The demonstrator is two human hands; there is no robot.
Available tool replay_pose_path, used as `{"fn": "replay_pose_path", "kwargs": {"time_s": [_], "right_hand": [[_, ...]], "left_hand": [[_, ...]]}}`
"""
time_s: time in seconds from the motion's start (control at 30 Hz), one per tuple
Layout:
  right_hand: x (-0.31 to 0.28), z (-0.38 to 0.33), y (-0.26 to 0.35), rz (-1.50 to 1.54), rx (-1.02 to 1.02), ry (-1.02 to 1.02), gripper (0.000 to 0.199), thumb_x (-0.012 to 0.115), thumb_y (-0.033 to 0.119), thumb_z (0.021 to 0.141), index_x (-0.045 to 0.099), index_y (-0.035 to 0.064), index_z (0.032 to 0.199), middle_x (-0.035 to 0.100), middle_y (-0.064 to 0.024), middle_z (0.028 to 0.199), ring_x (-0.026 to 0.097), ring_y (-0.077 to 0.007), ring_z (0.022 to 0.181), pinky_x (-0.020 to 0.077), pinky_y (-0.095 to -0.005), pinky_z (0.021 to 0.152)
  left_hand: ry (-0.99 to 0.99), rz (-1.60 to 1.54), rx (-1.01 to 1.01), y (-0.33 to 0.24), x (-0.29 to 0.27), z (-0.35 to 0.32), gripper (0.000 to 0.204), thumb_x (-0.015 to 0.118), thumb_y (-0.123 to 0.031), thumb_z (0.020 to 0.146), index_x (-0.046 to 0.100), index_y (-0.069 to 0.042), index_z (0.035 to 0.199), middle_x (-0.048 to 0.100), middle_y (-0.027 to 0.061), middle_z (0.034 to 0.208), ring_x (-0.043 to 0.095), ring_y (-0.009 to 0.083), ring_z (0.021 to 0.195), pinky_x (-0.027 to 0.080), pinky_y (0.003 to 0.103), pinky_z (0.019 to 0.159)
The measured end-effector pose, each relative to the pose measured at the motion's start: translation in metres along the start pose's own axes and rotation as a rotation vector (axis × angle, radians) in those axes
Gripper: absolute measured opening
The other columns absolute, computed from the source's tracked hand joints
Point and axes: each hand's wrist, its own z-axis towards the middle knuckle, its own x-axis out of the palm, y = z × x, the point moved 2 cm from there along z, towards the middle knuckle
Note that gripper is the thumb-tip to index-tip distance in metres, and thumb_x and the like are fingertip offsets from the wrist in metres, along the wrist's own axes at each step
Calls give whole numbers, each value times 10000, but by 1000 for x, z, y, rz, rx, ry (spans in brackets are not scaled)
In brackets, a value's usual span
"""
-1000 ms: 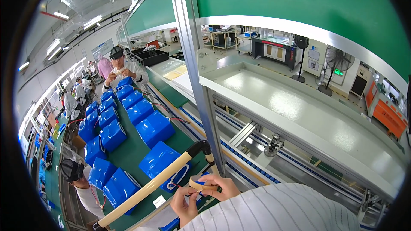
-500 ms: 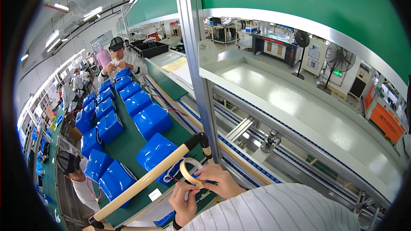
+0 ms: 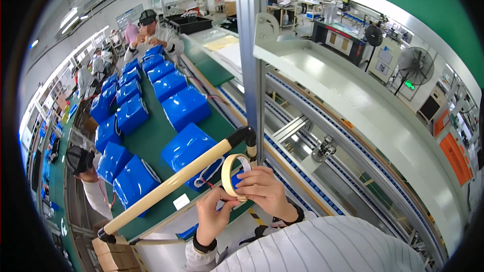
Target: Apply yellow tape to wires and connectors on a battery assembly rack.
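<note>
The right hand [image 3: 264, 191] grips a roll of tape [image 3: 226, 176] beside the tan rail [image 3: 171, 186]; the left hand [image 3: 214, 215] pinches the roll's lower edge. Farther off, a black bin [image 3: 196, 27] holds things too small to tell.

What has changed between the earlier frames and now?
The cream, ring-shaped tape roll has turned from lying nearly flat to standing upright, its opening turned toward the camera. The view shifted too. The right hand keeps hold of the roll and the left hand stays at its lower edge; neither visibly let go. The glossy blue wrapped packs still sit in rows on the green tabletop.
</note>
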Motion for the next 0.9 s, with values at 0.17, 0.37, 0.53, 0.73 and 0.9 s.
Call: {"fn": "replay_pose_path", "kwargs": {"time_s": [0.17,0.37,0.53,0.73,0.9], "right_hand": [[4,-4,-7,9,-11,12,211,783,91,725,749,77,933,727,-37,1027,657,-227,1100,445,-422,991],[2,-5,-8,61,-88,39,239,770,80,761,748,85,999,681,-96,1169,586,-326,1197,433,-460,1031],[1,-8,-6,221,-24,260,275,664,-78,827,652,29,1080,587,-124,1267,482,-359,1318,401,-475,1091],[0,-12,-3,160,0,251,299,667,-73,817,611,35,1090,585,-109,1265,499,-330,1288,374,-475,1112],[3,-15,12,138,75,179,361,793,64,783,615,70,1098,613,-102,1212,514,-318,1263,369,-456,1105]], "left_hand": [[133,27,-10,5,-8,4,145,787,38,719,701,4,831,701,129,763,671,221,679,504,312,634],[132,18,-39,-6,-9,11,158,831,-45,721,744,-13,849,720,136,784,685,213,687,518,316,676],[207,93,-7,-17,-13,12,129,692,-9,854,694,31,977,714,190,852,702,299,761,528,346,684],[166,69,112,-23,-11,14,149,683,21,831,706,25,978,700,208,969,703,342,859,534,362,735],[53,186,137,-28,-6,10,177,693,25,814,706,27,991,645,177,849,632,337,716,505,375,654]]}}
